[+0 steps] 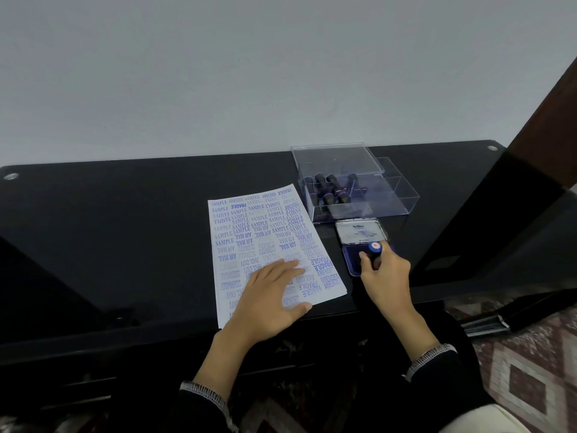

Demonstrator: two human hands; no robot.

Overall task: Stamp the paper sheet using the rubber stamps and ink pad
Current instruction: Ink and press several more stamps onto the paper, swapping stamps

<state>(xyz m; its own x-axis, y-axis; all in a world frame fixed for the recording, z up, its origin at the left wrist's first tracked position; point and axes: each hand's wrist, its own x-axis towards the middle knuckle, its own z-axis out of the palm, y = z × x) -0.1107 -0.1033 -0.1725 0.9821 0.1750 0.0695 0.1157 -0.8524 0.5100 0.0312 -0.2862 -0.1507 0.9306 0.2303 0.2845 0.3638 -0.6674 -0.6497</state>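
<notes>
A white paper sheet (256, 232), covered in blue stamped words, lies on the black table (125, 229). My left hand (268, 298) rests flat on its lower right part with straight fingers. Right of the sheet sits an open ink pad (352, 260) with its lid (362, 231) folded back. My right hand (382, 273) grips a black rubber stamp (373, 247) with a blue round top and holds it down on the pad's blue surface.
A clear plastic box (359, 195) with its lid raised stands behind the ink pad and holds several dark-handled stamps (331, 190). The table backs onto a grey wall. A dark wooden post (546, 120) rises at the right, and a patterned rug (530, 370) lies below.
</notes>
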